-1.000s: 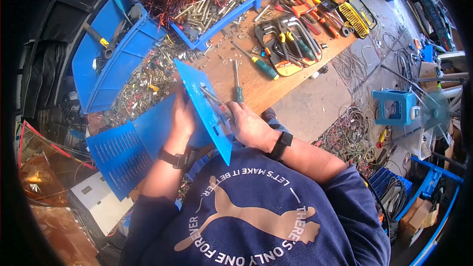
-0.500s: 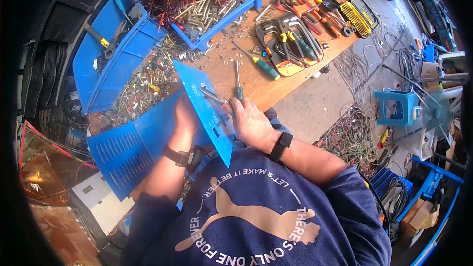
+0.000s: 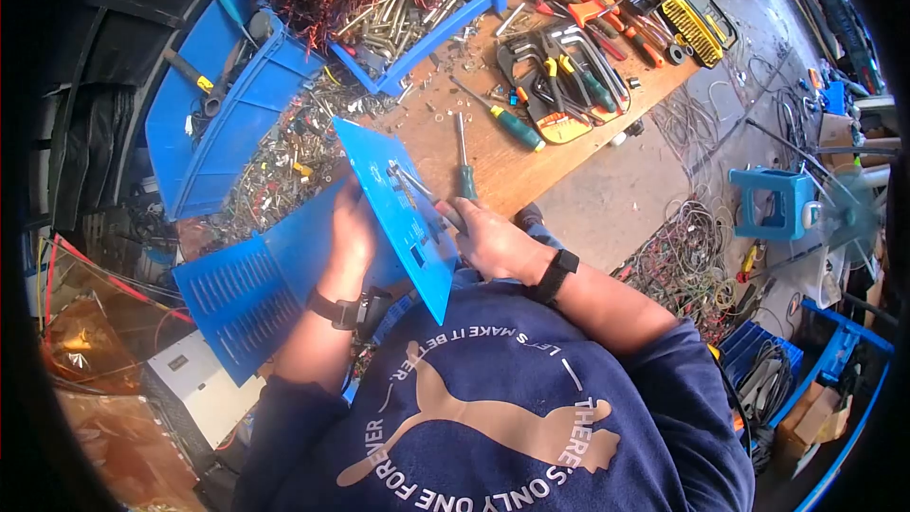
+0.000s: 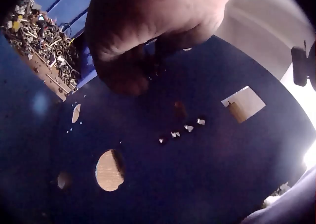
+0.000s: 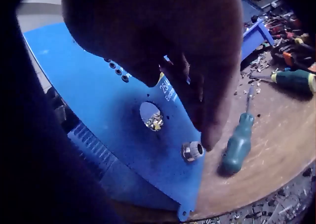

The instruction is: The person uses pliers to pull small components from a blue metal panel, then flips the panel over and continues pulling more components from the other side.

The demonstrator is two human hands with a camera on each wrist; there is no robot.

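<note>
A blue metal panel (image 3: 403,228) with cut-outs stands tilted in front of the person's chest, beside a slotted blue sheet (image 3: 237,294). Behind the panel is the left hand (image 3: 351,232); in the left wrist view its bent fingers (image 4: 123,76) are at the panel's back, and what they grip there is hidden. On the printed side, the right hand (image 3: 498,242) grips a slim metal-shafted tool (image 3: 417,185) whose tip meets the panel near its upper part. I cannot tell the tool's kind. A threaded silver connector (image 5: 192,151) sits in the panel near the right fingertips.
On the wooden table (image 3: 531,175) lie a green-handled screwdriver (image 3: 464,166), another screwdriver (image 3: 517,128) and a hex-key set (image 3: 564,85). A blue crate (image 3: 408,62) holds metal pins and copper wire. Loose scrap (image 3: 275,171) covers the table's left part. A blue stool (image 3: 773,204) stands right.
The right hand and its wristband have shifted slightly right and the wrist has turned, showing more of the tool. The left hand and panel stay nearly in place.
</note>
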